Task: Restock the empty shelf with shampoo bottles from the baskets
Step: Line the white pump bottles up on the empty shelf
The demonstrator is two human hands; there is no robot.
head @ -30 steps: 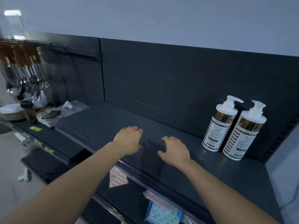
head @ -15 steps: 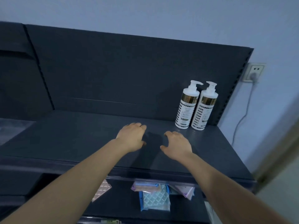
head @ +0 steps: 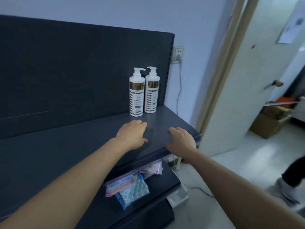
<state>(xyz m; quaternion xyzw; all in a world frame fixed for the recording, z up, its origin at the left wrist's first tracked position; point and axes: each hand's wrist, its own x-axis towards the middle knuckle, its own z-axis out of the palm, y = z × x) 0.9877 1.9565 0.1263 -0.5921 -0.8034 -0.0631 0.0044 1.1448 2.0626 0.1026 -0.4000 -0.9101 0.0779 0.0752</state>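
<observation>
A dark shelf (head: pixel 66 146) runs from near left to far right, with a dark back panel (head: pixel 74 71) rising behind it against a pale wall (head: pixel 115 12). Just right of the panel a socket (head: pixel 178 54) sits on the wall with a plug in it, and a cord (head: pixel 179 90) hangs down from it past the shelf's right end. Further right a pale door (head: pixel 247 80) stands open, with a handle (head: pixel 274 84) and a paper (head: pixel 290 27) high on it. Beyond the door a brown box (head: pixel 267 124) sits on the light floor (head: pixel 231 171). At the right edge a person's leg (head: pixel 293 176) in dark cloth shows, blurred. Below the shelf's front edge lie pouches (head: pixel 132 187) in pink, blue and teal.

The left bottle (head: pixel 136 96) and right bottle (head: pixel 151 95) are both white with pumps, gold bands and chequered labels. They stand upright side by side at the shelf's far right, close against the panel.

The left hand (head: pixel 132 134) is palm down over the shelf, just near of the left bottle and apart from it. The right hand (head: pixel 180 140) is palm down by the shelf's right front edge, nearer and to the right of both bottles. Both hands have loosely curved fingers and hold nothing. There is a gap between them, and whether they touch the shelf I cannot tell
</observation>
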